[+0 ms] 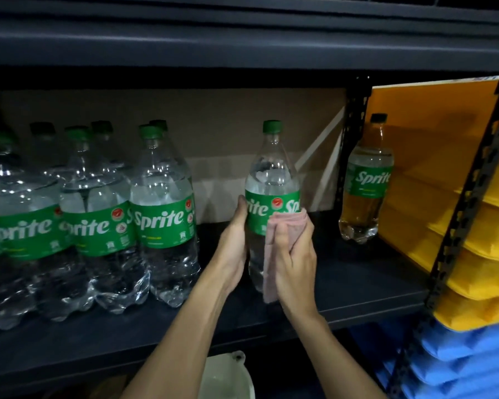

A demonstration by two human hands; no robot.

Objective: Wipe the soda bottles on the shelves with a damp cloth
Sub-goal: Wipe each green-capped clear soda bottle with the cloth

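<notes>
A clear Sprite bottle [271, 180] with a green cap and green label stands upright on the dark shelf [357, 289], apart from the others. My left hand [234, 249] grips its left side at label height. My right hand [293, 260] holds a folded pink cloth [274, 243] and presses it against the bottle's front and right side, over the lower label. Several more Sprite bottles [162, 214] stand grouped at the left. Another Sprite bottle [366, 180] stands alone at the right, beside the upright post.
A black perforated post [353, 133] splits the shelf bay. Stacked yellow padded envelopes [478, 226] and blue ones [458, 364] fill the right. A shelf board [242, 38] hangs low overhead. Cardboard [213, 125] lines the back. A white container [228, 378] sits below.
</notes>
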